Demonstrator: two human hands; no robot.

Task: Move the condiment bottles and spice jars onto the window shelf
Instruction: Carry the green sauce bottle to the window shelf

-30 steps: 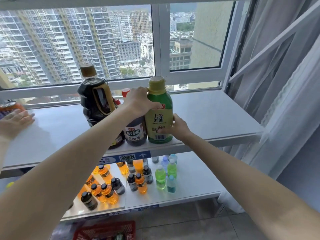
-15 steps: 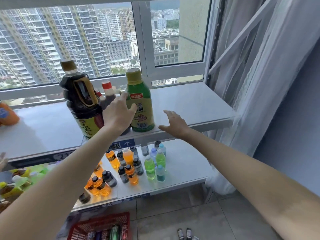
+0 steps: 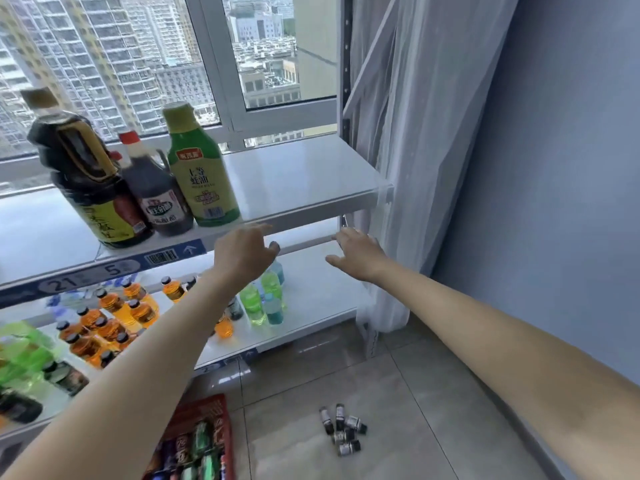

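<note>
Three condiment bottles stand together near the front edge of the white window shelf [image 3: 304, 174]: a large dark soy sauce bottle [image 3: 86, 178] with a yellow label, a smaller dark vinegar bottle [image 3: 156, 195] with a red cap, and a green oyster sauce bottle [image 3: 201, 174]. My left hand [image 3: 244, 252] hovers just below and in front of the shelf edge, fingers relaxed, holding nothing. My right hand [image 3: 356, 254] hangs further right at the same height, fingers spread and empty. Several small dark jars [image 3: 341, 429] lie in a heap on the floor tiles.
The lower shelf [image 3: 322, 292] carries many small orange, green and blue drink bottles [image 3: 263, 299]. A red basket [image 3: 197, 445] with cans sits on the floor below. A sheer curtain [image 3: 415, 133] hangs at the right beside a blue wall.
Both hands let go of the green bottle and drew back from the shelf, dropping below its front edge. The view swung right and down, showing the floor and the small jars.
</note>
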